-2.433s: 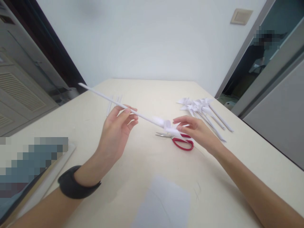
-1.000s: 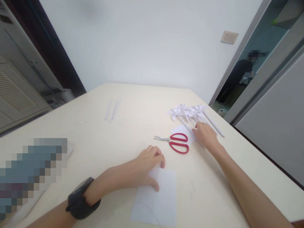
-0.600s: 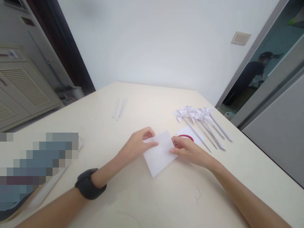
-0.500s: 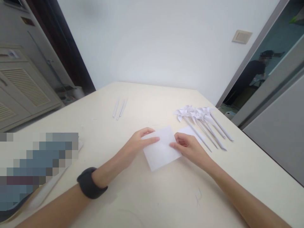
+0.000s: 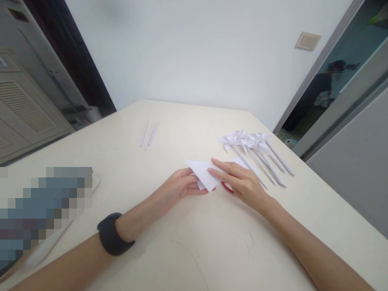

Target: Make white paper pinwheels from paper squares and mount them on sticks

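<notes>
We have the white paper sheet [image 5: 203, 173] folded over into a triangle on the cream table [image 5: 182, 242], and our left hand [image 5: 178, 189] pinches its near corner, thumb and fingers closed on the edge, a black wristband [image 5: 112, 234] behind it. Our right hand [image 5: 242, 182] lies flat and open on top of the fold, fingers spread along the slanted edge, clamping nothing. To crease well, we judge that the corners should meet exactly before we press, and the flat fingers should sweep outward from the pinch. Just under the right palm a red scissor handle [image 5: 226, 188] peeks out. Beyond the right fingertips lie finished paper pinwheels [image 5: 248, 141]; farther left of the pinch, three rolled paper sticks [image 5: 148, 133].
</notes>
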A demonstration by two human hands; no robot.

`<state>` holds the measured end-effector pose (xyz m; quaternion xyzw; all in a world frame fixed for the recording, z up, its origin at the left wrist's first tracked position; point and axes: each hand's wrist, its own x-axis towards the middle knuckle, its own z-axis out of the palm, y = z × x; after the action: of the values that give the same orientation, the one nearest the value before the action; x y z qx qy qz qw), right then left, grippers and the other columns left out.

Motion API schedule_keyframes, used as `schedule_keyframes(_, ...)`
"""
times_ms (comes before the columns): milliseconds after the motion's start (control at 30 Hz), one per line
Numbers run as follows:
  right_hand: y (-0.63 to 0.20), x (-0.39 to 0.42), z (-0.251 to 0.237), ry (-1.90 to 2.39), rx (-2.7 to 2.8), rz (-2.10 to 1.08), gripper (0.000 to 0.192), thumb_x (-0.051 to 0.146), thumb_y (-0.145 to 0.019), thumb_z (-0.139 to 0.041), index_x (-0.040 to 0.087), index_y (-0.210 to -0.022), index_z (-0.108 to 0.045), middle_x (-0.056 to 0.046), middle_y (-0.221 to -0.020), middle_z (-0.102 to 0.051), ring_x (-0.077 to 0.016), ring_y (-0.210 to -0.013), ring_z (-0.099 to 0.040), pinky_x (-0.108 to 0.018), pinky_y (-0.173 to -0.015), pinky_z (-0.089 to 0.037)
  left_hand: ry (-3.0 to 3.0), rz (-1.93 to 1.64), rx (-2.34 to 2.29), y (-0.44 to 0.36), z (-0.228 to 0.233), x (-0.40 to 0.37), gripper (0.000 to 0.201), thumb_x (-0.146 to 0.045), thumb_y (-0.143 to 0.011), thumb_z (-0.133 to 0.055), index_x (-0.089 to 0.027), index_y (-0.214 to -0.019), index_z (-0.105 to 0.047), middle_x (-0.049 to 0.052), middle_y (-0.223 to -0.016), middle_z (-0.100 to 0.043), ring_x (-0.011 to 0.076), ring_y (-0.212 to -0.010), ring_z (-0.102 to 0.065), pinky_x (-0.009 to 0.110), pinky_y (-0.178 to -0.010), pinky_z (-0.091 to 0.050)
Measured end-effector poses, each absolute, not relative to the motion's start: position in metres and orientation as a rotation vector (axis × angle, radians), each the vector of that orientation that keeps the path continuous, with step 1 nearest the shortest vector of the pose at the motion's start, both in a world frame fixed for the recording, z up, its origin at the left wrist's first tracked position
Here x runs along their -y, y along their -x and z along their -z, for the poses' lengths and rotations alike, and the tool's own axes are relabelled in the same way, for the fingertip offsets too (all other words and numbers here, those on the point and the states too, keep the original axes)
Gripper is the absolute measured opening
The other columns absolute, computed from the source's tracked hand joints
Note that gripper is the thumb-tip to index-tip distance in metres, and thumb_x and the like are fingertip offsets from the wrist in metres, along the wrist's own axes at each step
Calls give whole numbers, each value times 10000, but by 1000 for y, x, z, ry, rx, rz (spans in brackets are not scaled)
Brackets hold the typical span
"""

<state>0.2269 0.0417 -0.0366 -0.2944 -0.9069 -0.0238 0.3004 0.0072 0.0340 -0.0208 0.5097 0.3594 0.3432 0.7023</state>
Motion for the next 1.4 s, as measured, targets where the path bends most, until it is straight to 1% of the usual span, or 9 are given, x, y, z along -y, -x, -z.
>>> schedule_keyframes(133,-228,-45,40,809,2485,239,542,47,-894,-381,251,-1396,-385,-82,-1468,-393,-229,-1202,-508,-416,-902,-514,-1137,-735,-727,-7,17,-31,308,-203,-836,-592,-182,-1141,-629,79,-1153,-680,243,-1039,-653,406,-1006,-461)
schedule_keyframes(233,-224,-42,39,754,2535,216,574,6,-857,-362,237,-1381,-400,-84,-1461,-404,-244,-1192,-497,-448,-908,-494,-1187,-807,-769,-7,24,-32,340,-249,-828,-614,-204,-1164,-601,64,-1128,-690,231,-979,-677,425,-983,-484)
schedule_keyframes(400,-212,-31,27,936,2235,-434,484,131,-856,-451,260,-1321,-421,-69,-1281,-556,-204,-1075,-547,-390,-897,-464,-1263,-826,-831,-10,37,-35,376,-215,-778,-662,-202,-1142,-567,62,-1052,-707,238,-913,-696,432,-895,-534)
schedule_keyframes(467,-207,-28,24,1092,2049,-756,322,256,-863,-522,237,-1183,-493,-47,-1065,-626,-173,-900,-587,-315,-773,-478,-1291,-810,-849,-12,39,-33,355,-211,-772,-664,-199,-1112,-563,56,-994,-716,244,-894,-701,434,-854,-550)
schedule_keyframes(533,-204,-29,24,1178,1976,-923,145,323,-817,-598,211,-900,-558,-2,-823,-608,-149,-744,-556,-268,-665,-438,-1315,-787,-876,-13,41,-31,332,-220,-776,-655,-209,-1094,-558,44,-944,-722,245,-868,-707,436,-828,-558)
schedule_keyframes(633,-204,-32,27,1223,1943,-976,231,332,-790,-620,193,-669,-480,32,-657,-491,-122,-635,-464,-244,-578,-356,-1344,-739,-946,-12,40,-29,291,-243,-764,-664,-206,-1043,-588,42,-857,-736,255,-812,-718,438,-804,-565)
schedule_keyframes(833,-208,-36,31,1265,1789,-1126,259,384,-800,-592,205,-723,-421,45,-653,-453,-100,-576,-421,-215,-487,-290,-1360,-652,-1012,-12,38,-30,125,-250,-752,-661,-194,-862,-644,47,-783,-753,267,-824,-720,404,-797,-572)
schedule_keyframes(1000,-207,-36,33,1283,1708,-1130,338,381,-754,-644,209,-679,-362,60,-623,-393,-89,-563,-375,-202,-470,-245,-1349,-623,-1012,-15,35,-27,129,-257,-768,-649,-176,-867,-634,56,-801,-760,252,-828,-721,378,-803,-575)
schedule_keyframes(1400,-208,-34,32,1278,1647,-1129,306,301,-730,-654,208,-680,-367,72,-612,-394,-75,-538,-355,-197,-471,-239,-1297,-613,-1033,-16,33,-28,212,-310,-766,-677,-163,-699,-539,83,-790,-763,234,-796,-729,347,-791,-586)
